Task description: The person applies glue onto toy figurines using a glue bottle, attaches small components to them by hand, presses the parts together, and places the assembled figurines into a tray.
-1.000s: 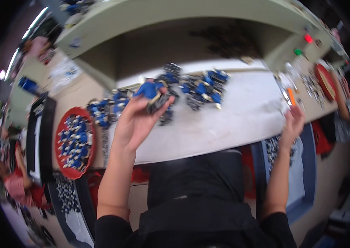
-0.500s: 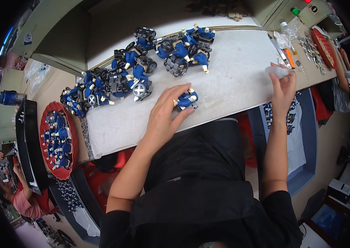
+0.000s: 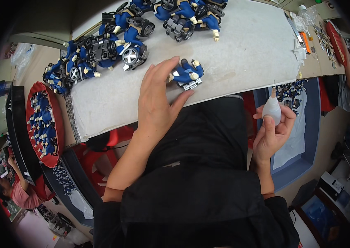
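A small blue-clad toy figure seated on a black and grey wheeled base (image 3: 189,74) stands on the white work surface (image 3: 241,53). My left hand (image 3: 157,99) rests beside it, fingers and thumb spread in a curve around its left side, not closed on it. Whether a fingertip touches the figure I cannot tell. Past the table's front edge, my right hand (image 3: 273,134) grips a white squeeze bottle (image 3: 271,109) with a thin needle tip pointing up. Several more such blue figures on wheeled bases (image 3: 102,49) lie piled along the far left.
A red scalloped tray (image 3: 61,136) of figures stands at left, beside a long black tray (image 3: 16,124). At the right end lie an orange-handled tool (image 3: 305,43), loose small parts and a red dish (image 3: 336,43). A blue-grey bin (image 3: 314,136) sits below. Another person (image 3: 22,192) works at far left.
My right hand has come down and inward from the table's right end, turning the squeeze bottle needle-up. My left hand's fingers have spread wider beside the figure. The view has shifted.
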Action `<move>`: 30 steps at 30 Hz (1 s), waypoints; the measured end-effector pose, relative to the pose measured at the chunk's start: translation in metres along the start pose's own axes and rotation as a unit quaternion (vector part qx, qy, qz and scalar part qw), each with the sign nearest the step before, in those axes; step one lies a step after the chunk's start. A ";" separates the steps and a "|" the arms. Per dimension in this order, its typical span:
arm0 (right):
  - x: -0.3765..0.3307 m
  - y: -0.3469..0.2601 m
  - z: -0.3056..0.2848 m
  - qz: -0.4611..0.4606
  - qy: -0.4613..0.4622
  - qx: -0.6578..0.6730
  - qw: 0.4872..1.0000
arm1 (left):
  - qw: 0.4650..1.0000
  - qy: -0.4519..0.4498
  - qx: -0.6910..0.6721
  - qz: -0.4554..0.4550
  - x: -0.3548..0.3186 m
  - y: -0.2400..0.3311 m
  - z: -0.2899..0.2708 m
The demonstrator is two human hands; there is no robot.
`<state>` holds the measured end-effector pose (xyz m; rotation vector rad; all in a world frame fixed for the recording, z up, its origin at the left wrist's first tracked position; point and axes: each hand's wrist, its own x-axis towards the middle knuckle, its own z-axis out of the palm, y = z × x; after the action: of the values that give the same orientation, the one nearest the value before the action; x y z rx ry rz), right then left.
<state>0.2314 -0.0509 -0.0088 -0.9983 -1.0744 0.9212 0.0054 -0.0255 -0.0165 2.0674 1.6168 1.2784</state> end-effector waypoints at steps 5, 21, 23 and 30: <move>0.000 0.002 0.009 0.002 0.021 0.055 0.998 | 0.999 0.024 0.005 0.045 -0.001 -0.003 0.002; -0.005 0.014 0.027 -0.182 -0.143 -0.127 0.965 | 0.999 -0.021 0.027 0.041 0.001 -0.001 -0.003; -0.004 0.015 0.028 -0.189 -0.153 -0.140 0.960 | 0.998 -0.020 0.030 0.050 0.000 -0.001 -0.003; -0.004 0.018 0.035 -0.220 -0.162 -0.159 0.949 | 0.998 0.001 -0.030 0.059 -0.004 -0.007 0.004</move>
<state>0.1947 -0.0433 -0.0209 -0.8268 -1.6851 0.5610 0.0033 -0.0254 -0.0258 2.1528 1.4581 1.3492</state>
